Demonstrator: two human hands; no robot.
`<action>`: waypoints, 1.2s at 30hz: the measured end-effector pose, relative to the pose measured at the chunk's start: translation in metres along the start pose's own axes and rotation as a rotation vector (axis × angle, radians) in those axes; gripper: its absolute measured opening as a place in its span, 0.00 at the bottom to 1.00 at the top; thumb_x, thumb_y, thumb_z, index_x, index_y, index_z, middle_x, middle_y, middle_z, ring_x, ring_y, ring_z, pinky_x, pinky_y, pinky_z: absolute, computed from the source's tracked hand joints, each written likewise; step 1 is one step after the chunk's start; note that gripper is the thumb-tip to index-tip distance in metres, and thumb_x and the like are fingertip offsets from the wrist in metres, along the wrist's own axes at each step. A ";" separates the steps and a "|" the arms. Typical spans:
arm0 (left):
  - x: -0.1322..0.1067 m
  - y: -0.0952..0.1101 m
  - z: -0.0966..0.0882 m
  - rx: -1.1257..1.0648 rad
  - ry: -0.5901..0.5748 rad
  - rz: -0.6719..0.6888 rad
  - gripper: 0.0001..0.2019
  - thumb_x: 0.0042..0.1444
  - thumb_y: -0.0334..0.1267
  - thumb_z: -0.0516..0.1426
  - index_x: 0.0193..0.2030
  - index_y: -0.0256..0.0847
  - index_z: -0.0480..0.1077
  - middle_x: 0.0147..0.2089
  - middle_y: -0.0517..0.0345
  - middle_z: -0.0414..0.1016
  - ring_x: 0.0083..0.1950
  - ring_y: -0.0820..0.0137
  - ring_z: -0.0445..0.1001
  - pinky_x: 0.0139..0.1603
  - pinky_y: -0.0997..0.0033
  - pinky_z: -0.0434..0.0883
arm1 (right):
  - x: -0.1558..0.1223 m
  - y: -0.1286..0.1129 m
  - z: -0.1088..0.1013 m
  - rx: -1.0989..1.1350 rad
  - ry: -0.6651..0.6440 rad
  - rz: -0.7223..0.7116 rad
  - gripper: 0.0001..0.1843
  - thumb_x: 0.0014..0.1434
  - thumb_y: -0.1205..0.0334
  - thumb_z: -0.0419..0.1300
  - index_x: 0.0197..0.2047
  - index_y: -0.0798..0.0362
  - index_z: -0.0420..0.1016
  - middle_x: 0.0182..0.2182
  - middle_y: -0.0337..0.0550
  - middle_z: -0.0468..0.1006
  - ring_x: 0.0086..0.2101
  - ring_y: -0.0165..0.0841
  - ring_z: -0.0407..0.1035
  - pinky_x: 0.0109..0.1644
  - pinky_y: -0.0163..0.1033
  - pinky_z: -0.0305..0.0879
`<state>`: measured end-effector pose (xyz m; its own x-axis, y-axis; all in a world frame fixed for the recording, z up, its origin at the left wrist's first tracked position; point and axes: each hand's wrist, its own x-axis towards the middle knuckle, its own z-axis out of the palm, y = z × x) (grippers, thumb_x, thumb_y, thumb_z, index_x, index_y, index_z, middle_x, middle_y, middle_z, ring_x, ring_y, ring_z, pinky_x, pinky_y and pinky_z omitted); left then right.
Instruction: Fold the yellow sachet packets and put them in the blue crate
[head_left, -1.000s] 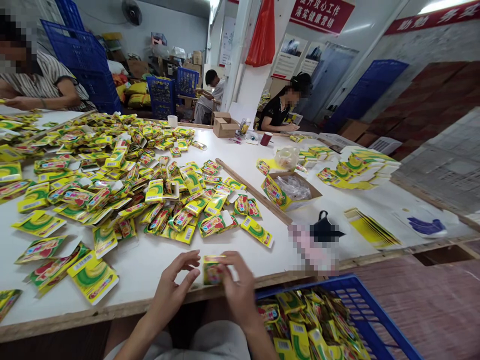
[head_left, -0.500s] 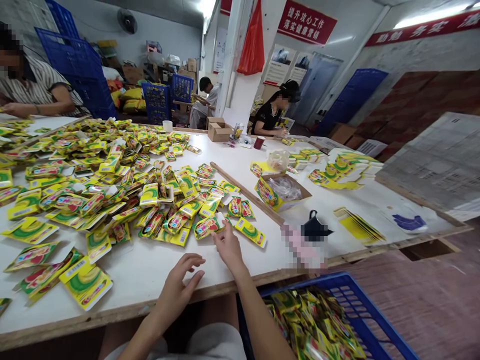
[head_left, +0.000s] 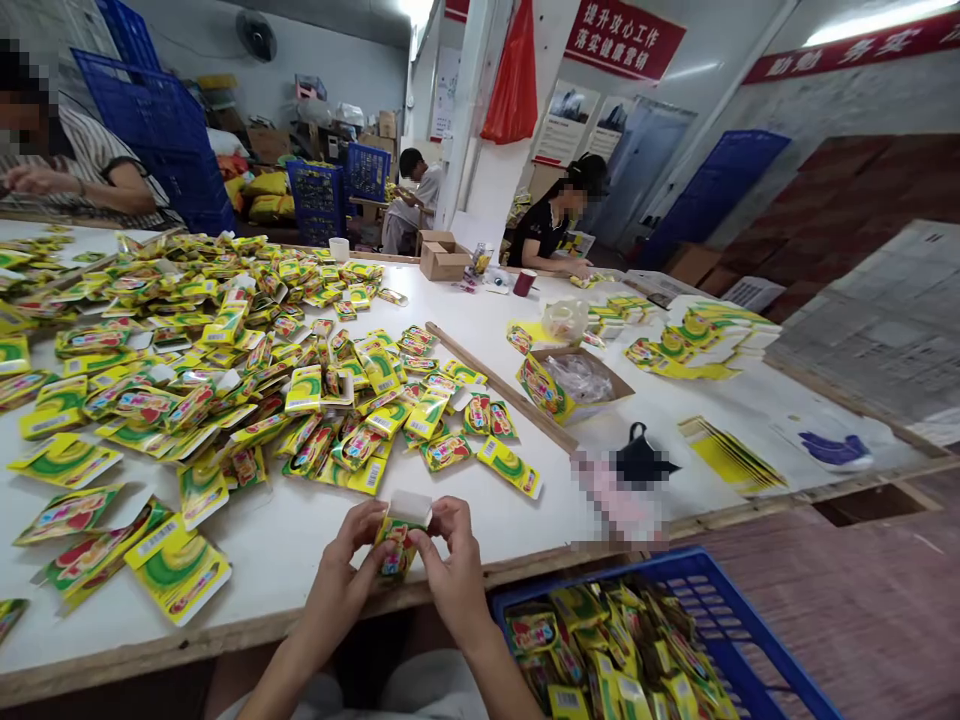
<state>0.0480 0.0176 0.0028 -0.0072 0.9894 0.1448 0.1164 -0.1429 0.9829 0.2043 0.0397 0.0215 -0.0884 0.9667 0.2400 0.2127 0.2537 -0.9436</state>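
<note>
Packet [head_left: 396,548] at lower centre, gripped between left hand [head_left: 343,565] and right hand [head_left: 457,570], white flap [head_left: 410,508] up, apparently unclosed; big heap of packets [head_left: 225,325] remains at left, blue crate [head_left: 752,624] lower right already well stocked.

Glossy printed card is shown here on the small box [head_left: 397,548], its flap [head_left: 410,508] matt; the smooth counter [head_left: 292,545] is edged in rough wood [head_left: 251,630]; thin shiny plastic is seen in the red bag [head_left: 512,90]; the crumpled wrap [head_left: 579,380] is probably made of plastic film.
</note>
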 end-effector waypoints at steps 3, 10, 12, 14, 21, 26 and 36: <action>-0.003 0.000 -0.005 -0.018 0.007 -0.034 0.19 0.61 0.40 0.56 0.58 0.48 0.59 0.48 0.55 0.77 0.47 0.64 0.78 0.45 0.67 0.75 | -0.001 0.007 0.006 0.051 0.033 0.020 0.11 0.60 0.65 0.58 0.47 0.50 0.66 0.38 0.41 0.75 0.38 0.33 0.71 0.43 0.36 0.67; 0.003 0.002 -0.017 0.089 0.020 0.017 0.11 0.60 0.39 0.56 0.48 0.44 0.72 0.48 0.53 0.78 0.47 0.63 0.78 0.48 0.64 0.75 | 0.016 -0.009 0.013 -0.047 -0.152 -0.101 0.09 0.64 0.65 0.54 0.34 0.51 0.74 0.34 0.41 0.75 0.38 0.33 0.71 0.43 0.35 0.66; 0.004 0.003 -0.019 0.160 0.059 0.084 0.08 0.60 0.38 0.56 0.44 0.45 0.74 0.49 0.53 0.77 0.54 0.61 0.75 0.55 0.61 0.72 | 0.015 -0.011 0.017 -0.043 -0.117 -0.138 0.09 0.63 0.66 0.55 0.34 0.51 0.75 0.34 0.41 0.75 0.38 0.33 0.71 0.43 0.35 0.66; 0.004 0.002 -0.019 0.169 0.110 0.136 0.09 0.61 0.37 0.56 0.47 0.46 0.72 0.52 0.53 0.75 0.57 0.62 0.72 0.58 0.60 0.70 | 0.012 -0.009 0.020 -0.008 -0.041 -0.135 0.07 0.62 0.67 0.56 0.41 0.51 0.74 0.37 0.41 0.75 0.39 0.33 0.71 0.44 0.35 0.67; -0.002 0.008 -0.022 0.203 0.057 0.207 0.10 0.61 0.34 0.55 0.49 0.46 0.71 0.49 0.54 0.75 0.52 0.64 0.74 0.55 0.63 0.71 | 0.005 -0.011 0.020 0.000 -0.110 -0.202 0.09 0.62 0.71 0.55 0.41 0.49 0.75 0.40 0.43 0.77 0.44 0.35 0.71 0.49 0.39 0.67; -0.005 0.017 -0.022 0.198 0.089 0.192 0.07 0.62 0.36 0.55 0.45 0.45 0.73 0.47 0.54 0.76 0.51 0.64 0.74 0.54 0.63 0.71 | 0.002 -0.017 0.017 -0.010 -0.128 -0.206 0.08 0.63 0.67 0.57 0.43 0.49 0.75 0.43 0.45 0.77 0.46 0.36 0.71 0.51 0.41 0.67; -0.001 0.020 -0.014 0.139 0.198 0.080 0.08 0.60 0.41 0.57 0.43 0.42 0.73 0.41 0.54 0.77 0.43 0.66 0.75 0.46 0.67 0.72 | 0.009 -0.018 0.022 -0.079 -0.037 -0.128 0.06 0.63 0.64 0.56 0.39 0.52 0.74 0.33 0.41 0.78 0.35 0.32 0.72 0.40 0.35 0.68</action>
<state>0.0360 0.0137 0.0243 -0.1850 0.9493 0.2541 0.2601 -0.2020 0.9442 0.1784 0.0430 0.0357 -0.1553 0.9248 0.3474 0.2731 0.3781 -0.8846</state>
